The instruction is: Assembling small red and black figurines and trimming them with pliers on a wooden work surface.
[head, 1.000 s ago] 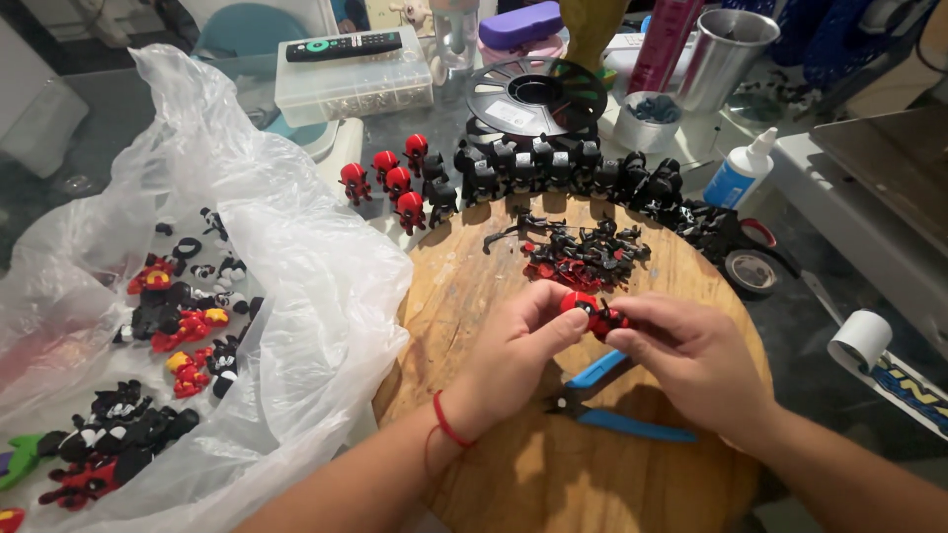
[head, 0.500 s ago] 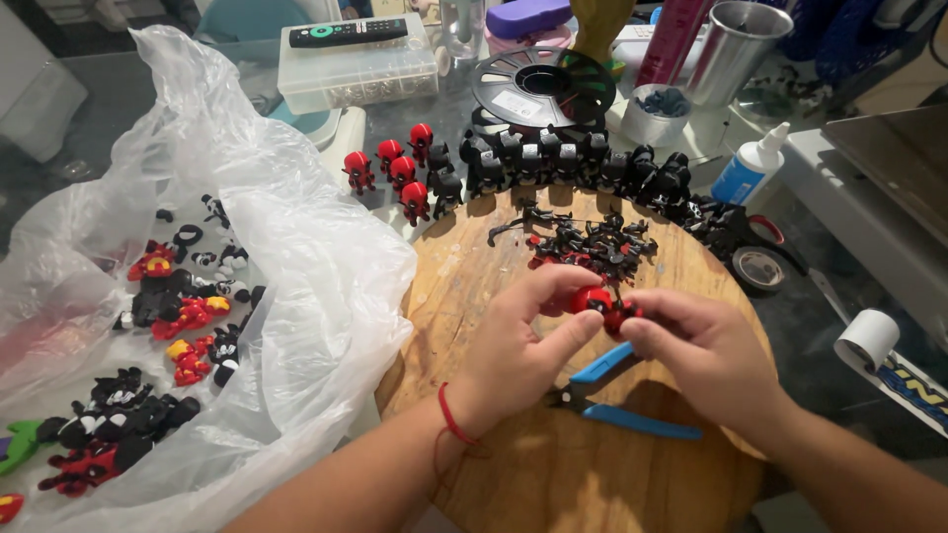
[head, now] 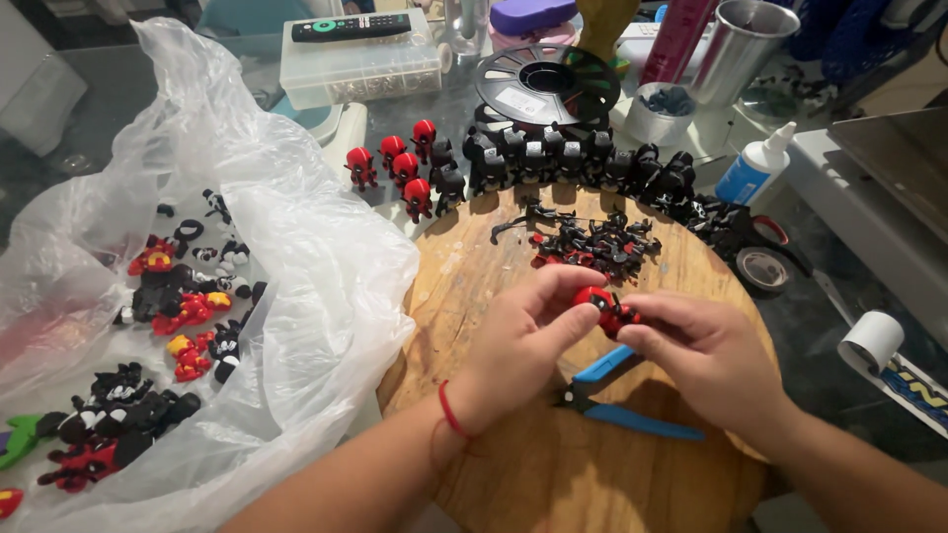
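Both hands meet over the round wooden board (head: 553, 474). The left hand (head: 518, 345) pinches a small red and black figure (head: 604, 309) between thumb and forefinger, and the right hand (head: 706, 350) grips its other side with the fingertips. The figure hangs just above the board, near a pile of loose parts (head: 592, 245).

It looks like a light piece of hard plastic, stiff in the body but probably thin and easy to snap at the limbs. The rounded red head gives the firmest hold; the small black bits are better left alone.

Blue cutters (head: 622, 395) lie on the board under the hands. Finished figures (head: 553, 163) stand in a row behind, and a clear bag (head: 296, 296) with more lies to the left.
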